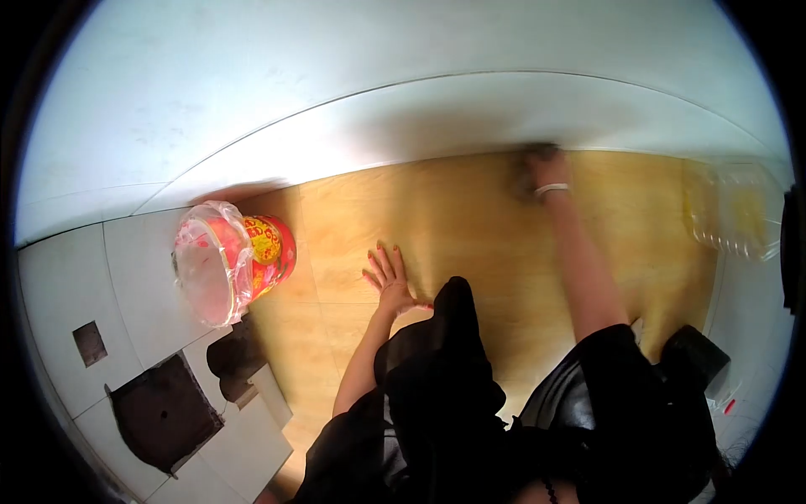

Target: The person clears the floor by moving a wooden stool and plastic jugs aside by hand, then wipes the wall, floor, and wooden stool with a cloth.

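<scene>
With the left hand [394,290] spread open on the floor [348,210], leaning too hard while the right hand [550,171] grips a blurred, apparently dark cloth [543,151] beside the wall [437,109] could make that palm slip.

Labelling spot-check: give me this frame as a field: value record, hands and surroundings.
left hand: fingers spread on wood-look floor
right hand: at base of white wall, by dark item
left side: red patterned bucket, clear liner
right side: clear plastic container
unclear: right-hand grip, blurred
</scene>
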A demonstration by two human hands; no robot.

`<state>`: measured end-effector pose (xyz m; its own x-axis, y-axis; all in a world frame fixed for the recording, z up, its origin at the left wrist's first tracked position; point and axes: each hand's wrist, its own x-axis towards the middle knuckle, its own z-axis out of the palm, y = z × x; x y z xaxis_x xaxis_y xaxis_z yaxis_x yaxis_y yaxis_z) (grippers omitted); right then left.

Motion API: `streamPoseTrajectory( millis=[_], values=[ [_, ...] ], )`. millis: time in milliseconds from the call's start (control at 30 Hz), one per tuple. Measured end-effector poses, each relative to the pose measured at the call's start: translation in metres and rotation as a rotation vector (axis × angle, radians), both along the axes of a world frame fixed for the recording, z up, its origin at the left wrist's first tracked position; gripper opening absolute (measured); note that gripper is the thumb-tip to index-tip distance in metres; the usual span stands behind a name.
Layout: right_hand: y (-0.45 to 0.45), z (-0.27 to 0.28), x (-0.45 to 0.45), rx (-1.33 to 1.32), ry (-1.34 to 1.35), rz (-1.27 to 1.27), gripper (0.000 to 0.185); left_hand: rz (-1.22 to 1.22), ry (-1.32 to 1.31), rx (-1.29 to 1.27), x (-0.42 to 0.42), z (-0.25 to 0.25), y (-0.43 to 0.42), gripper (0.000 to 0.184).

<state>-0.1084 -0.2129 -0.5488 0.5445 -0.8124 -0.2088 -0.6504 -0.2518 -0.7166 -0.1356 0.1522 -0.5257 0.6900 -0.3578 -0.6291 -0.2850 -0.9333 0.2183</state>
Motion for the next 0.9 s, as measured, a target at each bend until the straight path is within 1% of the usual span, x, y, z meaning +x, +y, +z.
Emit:
streamPoseTrajectory(
  millis=[33, 67, 133, 200, 267, 333, 367, 433, 467, 533, 600, 667, 700, 733, 767, 800, 867, 900],
  values=[
    [0.039, 0.029, 0.013, 0.077, 0.064, 0.133, 0.05, -0.002, -0.009, -0.019, -0.004, -0.001, 0.001, 0.147],
    [0.091, 0.043, 0.038, 0.004, 0.328, 0.431, 0.047, -0.011, -0.029, -0.033, -0.002, -0.001, 0.005, 0.147],
    [0.115, 0.046, 0.047, -0.127, 0.348, 0.591, 0.04, -0.003, -0.023, -0.027, -0.003, 0.0, 0.005, 0.147],
    [0.155, 0.059, 0.044, -0.387, 0.423, 0.698, 0.035, -0.003, 0.005, 0.013, 0.0, -0.001, 0.004, 0.147],
    [0.188, 0.064, 0.036, -0.528, 0.417, 0.812, 0.038, 0.005, -0.002, -0.004, -0.002, -0.001, 0.004, 0.146],
    [0.205, 0.072, 0.032, -0.614, 0.41, 0.902, 0.042, 0.014, -0.029, -0.02, -0.003, -0.002, 0.006, 0.146],
    [0.211, 0.066, 0.033, -0.62, 0.407, 0.884, 0.042, 0.001, -0.02, -0.023, -0.001, -0.005, 0.007, 0.146],
    [0.229, 0.042, 0.028, -0.8, 0.313, 1.351, 0.043, -0.004, -0.008, -0.019, -0.002, -0.008, 0.008, 0.145],
    [0.229, 0.03, 0.028, -0.79, 0.309, 1.337, 0.043, -0.015, -0.065, -0.04, -0.001, -0.009, 0.01, 0.146],
    [0.205, 0.012, 0.025, -0.795, 0.168, 1.282, 0.044, -0.017, -0.115, -0.066, -0.003, -0.01, 0.008, 0.146],
    [0.148, 0.033, 0.021, -0.44, 0.325, 0.976, 0.046, 0.03, -0.071, -0.09, -0.003, -0.003, 0.005, 0.146],
    [0.104, 0.026, -0.009, -0.53, 0.394, 0.795, 0.045, 0.024, -0.066, -0.07, -0.004, -0.001, 0.005, 0.146],
    [0.079, -0.02, -0.034, -0.643, 0.353, 0.641, 0.046, 0.013, -0.061, -0.058, -0.002, 0.0, 0.005, 0.146],
    [0.074, -0.025, -0.039, -0.701, 0.443, 0.676, 0.049, 0.012, -0.06, -0.059, -0.001, -0.003, 0.003, 0.146],
    [0.04, 0.028, -0.081, -0.469, 0.591, 0.474, 0.051, 0.015, -0.056, -0.07, -0.003, -0.002, 0.007, 0.146],
    [0.019, 0.003, -0.123, -0.621, 0.535, 0.386, 0.055, 0.012, -0.053, -0.089, -0.002, -0.003, 0.007, 0.147],
    [0.01, 0.034, -0.178, -0.549, 0.733, 0.199, 0.056, -0.003, -0.062, -0.064, -0.002, -0.003, 0.007, 0.147],
    [0.016, 0.023, -0.216, -0.534, 0.817, 0.202, 0.054, -0.016, -0.068, -0.042, -0.003, -0.003, 0.007, 0.147]
  ],
)
